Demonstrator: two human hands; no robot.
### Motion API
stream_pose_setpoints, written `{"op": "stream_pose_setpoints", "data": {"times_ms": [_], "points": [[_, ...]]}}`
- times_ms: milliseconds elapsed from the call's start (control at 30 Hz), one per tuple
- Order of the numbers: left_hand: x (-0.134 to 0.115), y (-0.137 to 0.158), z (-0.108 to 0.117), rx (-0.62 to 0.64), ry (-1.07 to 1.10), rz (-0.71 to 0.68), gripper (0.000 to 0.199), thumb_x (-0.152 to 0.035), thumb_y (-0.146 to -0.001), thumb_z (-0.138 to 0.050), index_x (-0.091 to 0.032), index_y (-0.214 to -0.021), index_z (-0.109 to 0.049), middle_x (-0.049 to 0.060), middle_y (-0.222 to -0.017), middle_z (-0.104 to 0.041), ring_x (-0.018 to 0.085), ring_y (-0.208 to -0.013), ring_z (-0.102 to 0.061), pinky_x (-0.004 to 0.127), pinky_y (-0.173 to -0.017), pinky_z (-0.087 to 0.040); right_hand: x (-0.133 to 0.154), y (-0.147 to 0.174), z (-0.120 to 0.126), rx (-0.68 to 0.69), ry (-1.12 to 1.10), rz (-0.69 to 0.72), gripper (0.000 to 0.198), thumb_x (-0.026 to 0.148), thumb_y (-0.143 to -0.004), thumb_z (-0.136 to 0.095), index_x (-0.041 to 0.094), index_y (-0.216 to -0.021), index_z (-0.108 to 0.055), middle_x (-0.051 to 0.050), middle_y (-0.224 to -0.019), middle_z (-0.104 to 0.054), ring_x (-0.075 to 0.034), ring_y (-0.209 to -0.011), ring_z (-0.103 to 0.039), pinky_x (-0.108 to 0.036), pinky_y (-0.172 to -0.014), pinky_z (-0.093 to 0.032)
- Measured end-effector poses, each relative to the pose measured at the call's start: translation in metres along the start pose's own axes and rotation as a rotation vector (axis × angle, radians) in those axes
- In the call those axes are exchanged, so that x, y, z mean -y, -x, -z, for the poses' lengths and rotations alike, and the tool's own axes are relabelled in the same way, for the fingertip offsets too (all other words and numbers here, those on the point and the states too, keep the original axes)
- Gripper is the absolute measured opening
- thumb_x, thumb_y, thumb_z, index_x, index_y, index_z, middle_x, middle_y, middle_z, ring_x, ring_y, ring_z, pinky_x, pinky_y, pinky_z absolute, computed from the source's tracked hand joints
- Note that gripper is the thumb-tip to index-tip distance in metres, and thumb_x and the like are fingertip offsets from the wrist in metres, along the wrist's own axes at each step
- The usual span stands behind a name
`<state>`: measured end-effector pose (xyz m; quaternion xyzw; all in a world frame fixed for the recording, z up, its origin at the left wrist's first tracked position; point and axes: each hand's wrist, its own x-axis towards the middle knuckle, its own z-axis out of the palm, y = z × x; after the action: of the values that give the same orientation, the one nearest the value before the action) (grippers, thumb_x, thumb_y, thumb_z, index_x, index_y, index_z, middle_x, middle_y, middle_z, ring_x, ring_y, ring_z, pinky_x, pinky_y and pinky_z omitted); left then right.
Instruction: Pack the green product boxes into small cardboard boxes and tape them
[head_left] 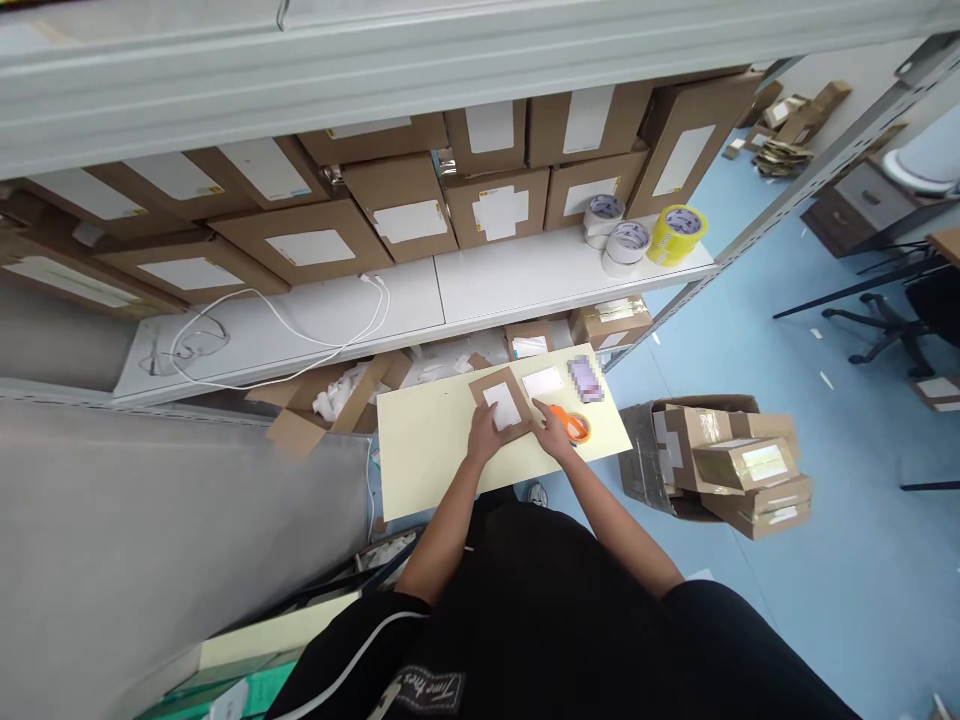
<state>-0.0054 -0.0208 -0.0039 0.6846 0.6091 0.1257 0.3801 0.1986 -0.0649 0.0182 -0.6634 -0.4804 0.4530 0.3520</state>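
Your left hand [484, 437] presses flat on the small brown cardboard box [501, 405], while your right hand [553, 434], beside it, closes over the orange-handled scissors [571, 424].

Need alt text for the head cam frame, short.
Seen from above, a person's left hand and right hand press on a small labelled cardboard box on a pale yellow table. An orange tape dispenser lies by the right hand; shelves of stacked boxes stand behind.
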Motion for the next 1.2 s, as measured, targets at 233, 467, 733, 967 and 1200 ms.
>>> {"op": "stream_pose_setpoints", "data": {"times_ms": [233, 467, 733, 967, 1200], "points": [[0.016, -0.028, -0.002, 0.312, -0.364, 0.005, 0.089, -0.053, -0.091, -0.067, -0.039, -0.167, -0.023, 0.002, -0.177, 0.008, 0.034, -0.163, 0.012, 0.062, -0.127, -0.018, -0.004, -0.048, 0.021, -0.094, 0.102, -0.015, 0.057, 0.038, -0.086, -0.065, 0.026, -0.142, -0.061, -0.007, -0.148, -0.062, -0.028, -0.135, -0.059, -0.044, -0.114, -0.047], [0.034, -0.038, 0.001, 0.315, -0.254, 0.000, 0.090, -0.048, -0.090, -0.069, -0.039, -0.167, -0.023, 0.003, -0.177, 0.009, 0.035, -0.162, 0.017, 0.058, -0.120, -0.034, -0.038, -0.113, 0.038, -0.163, 0.257, -0.351, 0.060, 0.045, -0.088, -0.067, 0.020, -0.142, -0.059, -0.016, -0.140, -0.067, -0.028, -0.123, -0.068, -0.036, -0.098, -0.054], [0.039, -0.049, -0.005, 0.402, -0.113, 0.065, 0.092, -0.046, -0.085, -0.071, -0.037, -0.166, -0.028, 0.005, -0.177, 0.009, 0.038, -0.160, 0.019, 0.066, -0.113, -0.039, -0.061, -0.173, 0.032, -0.107, 0.503, -0.557, 0.074, 0.050, -0.085, -0.076, 0.010, -0.143, -0.053, -0.027, -0.139, -0.064, -0.033, -0.126, -0.064, -0.038, -0.098, -0.051], [0.036, -0.045, -0.005, 0.405, -0.135, 0.048, 0.090, -0.042, -0.086, -0.070, -0.040, -0.165, -0.028, 0.004, -0.177, 0.008, 0.038, -0.161, 0.020, 0.071, -0.115, -0.032, -0.070, -0.180, 0.020, -0.143, 0.738, -0.560, 0.079, 0.048, -0.083, -0.080, 0.006, -0.143, -0.050, -0.031, -0.139, -0.061, -0.035, -0.129, -0.061, -0.040, -0.100, -0.050], [0.035, -0.017, -0.001, 0.411, -0.187, 0.029, 0.085, -0.042, -0.090, -0.067, -0.043, -0.165, -0.027, 0.002, -0.178, 0.004, 0.038, -0.162, 0.015, 0.075, -0.114, -0.030, -0.057, -0.167, 0.044, -0.103, 0.743, -0.459, 0.033, 0.034, -0.096, -0.064, 0.015, -0.123, -0.070, -0.023, -0.122, -0.073, -0.032, -0.116, -0.070, -0.038, -0.096, -0.049]]}}
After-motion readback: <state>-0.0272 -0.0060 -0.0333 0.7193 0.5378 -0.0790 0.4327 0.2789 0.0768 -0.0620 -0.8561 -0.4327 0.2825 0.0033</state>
